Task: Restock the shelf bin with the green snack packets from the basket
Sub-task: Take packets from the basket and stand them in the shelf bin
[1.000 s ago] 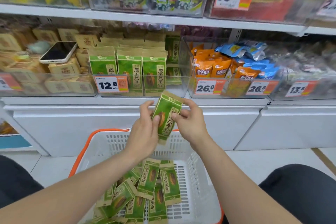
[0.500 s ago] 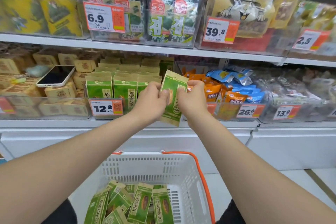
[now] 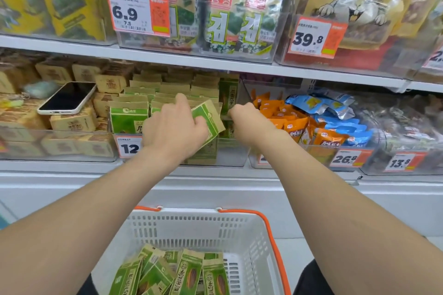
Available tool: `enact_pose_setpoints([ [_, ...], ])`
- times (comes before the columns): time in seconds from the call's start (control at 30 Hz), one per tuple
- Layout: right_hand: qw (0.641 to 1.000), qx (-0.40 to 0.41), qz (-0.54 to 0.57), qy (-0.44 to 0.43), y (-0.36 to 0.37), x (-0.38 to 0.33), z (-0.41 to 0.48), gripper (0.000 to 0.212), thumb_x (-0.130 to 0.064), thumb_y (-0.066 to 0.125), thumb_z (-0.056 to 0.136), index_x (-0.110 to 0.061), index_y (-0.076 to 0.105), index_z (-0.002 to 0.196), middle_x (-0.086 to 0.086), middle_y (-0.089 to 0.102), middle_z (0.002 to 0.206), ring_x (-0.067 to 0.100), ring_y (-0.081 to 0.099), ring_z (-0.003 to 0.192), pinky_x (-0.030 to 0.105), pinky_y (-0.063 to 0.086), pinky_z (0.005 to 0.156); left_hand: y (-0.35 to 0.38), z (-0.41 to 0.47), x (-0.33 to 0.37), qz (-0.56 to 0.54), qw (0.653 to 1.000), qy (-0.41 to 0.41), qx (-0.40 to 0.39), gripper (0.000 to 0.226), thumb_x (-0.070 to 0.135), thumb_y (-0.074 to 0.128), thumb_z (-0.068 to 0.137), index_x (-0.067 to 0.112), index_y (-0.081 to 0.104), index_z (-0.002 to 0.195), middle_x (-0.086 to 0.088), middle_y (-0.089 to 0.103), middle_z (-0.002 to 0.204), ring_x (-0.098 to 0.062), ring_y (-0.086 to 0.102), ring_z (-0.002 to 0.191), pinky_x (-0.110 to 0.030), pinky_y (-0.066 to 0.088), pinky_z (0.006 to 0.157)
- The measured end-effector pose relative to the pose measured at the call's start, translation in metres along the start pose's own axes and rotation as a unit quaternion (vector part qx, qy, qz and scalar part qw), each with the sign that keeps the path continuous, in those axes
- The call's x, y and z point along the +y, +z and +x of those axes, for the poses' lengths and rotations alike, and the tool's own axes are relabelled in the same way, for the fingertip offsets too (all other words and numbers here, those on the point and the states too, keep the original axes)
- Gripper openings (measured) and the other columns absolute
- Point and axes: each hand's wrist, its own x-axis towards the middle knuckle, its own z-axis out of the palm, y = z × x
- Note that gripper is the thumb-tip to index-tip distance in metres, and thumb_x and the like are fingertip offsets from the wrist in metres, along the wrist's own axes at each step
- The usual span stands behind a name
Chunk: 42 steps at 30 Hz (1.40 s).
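**Packet at the shelf bin**

The left hand [image 3: 173, 127] grips a tilted green snack packet [image 3: 208, 120] over the clear shelf bin [image 3: 230, 153]. The right hand [image 3: 249, 118] is curled at the bin's right side; its grip cannot be told. More packets lie in the white basket [image 3: 242, 230] below.

Both forearms are bare from elbow to wrist, with no sleeve, watch or ring showing on the left hand [image 3: 173, 129] or the right hand [image 3: 249, 122], and dark trousers [image 3: 311, 280] cover the knees toward six o'clock.
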Motion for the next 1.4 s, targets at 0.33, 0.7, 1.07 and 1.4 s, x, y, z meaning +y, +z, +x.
enact_pose_setpoints([
  [0.33, 0.917, -0.148, -0.369, 0.029, 0.016, -0.011, 0.067, 0.03, -0.022, 0.072, 0.091, -0.025, 0.065, 0.121, 0.007, 0.064, 0.138, 0.041, 0.042, 0.143, 0.065, 0.009, 0.122, 0.001, 0.026, -0.046, 0.103, 0.962, 0.254, 0.008, 0.024, 0.043, 0.041, 0.084, 0.021, 0.049, 0.081, 0.009, 0.044, 0.055, -0.015, 0.049, 0.045, -0.028, 0.048, 0.043],
  [0.7, 0.951, -0.223, -0.21, 0.026, 0.015, -0.007, 0.105, 0.04, -0.017, 0.073, 0.095, -0.007, 0.064, 0.132, 0.01, 0.063, 0.123, 0.026, 0.056, 0.102, 0.034, 0.045, 0.084, 0.012, 0.035, -0.06, 0.075, 0.949, 0.302, 0.048, 0.027, 0.051, 0.051, 0.084, 0.025, 0.051, 0.082, 0.009, 0.048, 0.055, -0.013, 0.049, 0.046, -0.021, 0.036, 0.042],
  [1.07, 0.952, -0.114, -0.28, 0.05, 0.022, -0.005, 0.107, 0.086, -0.038, 0.084, 0.078, -0.013, 0.043, 0.149, 0.013, 0.054, 0.145, 0.036, 0.041, 0.143, 0.061, 0.01, 0.121, 0.01, 0.031, -0.058, 0.069, 0.955, 0.284, 0.04, 0.028, 0.053, 0.049, 0.084, 0.025, 0.053, 0.081, 0.011, 0.049, 0.055, -0.012, 0.05, 0.048, -0.024, 0.044, 0.044],
  [1.4, 0.953, 0.113, -0.274, 0.056, 0.007, 0.004, 0.083, 0.046, -0.008, 0.077, 0.082, -0.016, 0.065, 0.125, 0.008, 0.07, 0.117, 0.037, 0.056, 0.124, 0.056, 0.026, 0.117, 0.008, 0.028, -0.047, 0.051, 0.957, 0.28, 0.049, 0.028, 0.054, 0.05, 0.084, 0.027, 0.059, 0.082, 0.013, 0.053, 0.057, -0.009, 0.052, 0.051, -0.019, 0.032, 0.043],
])
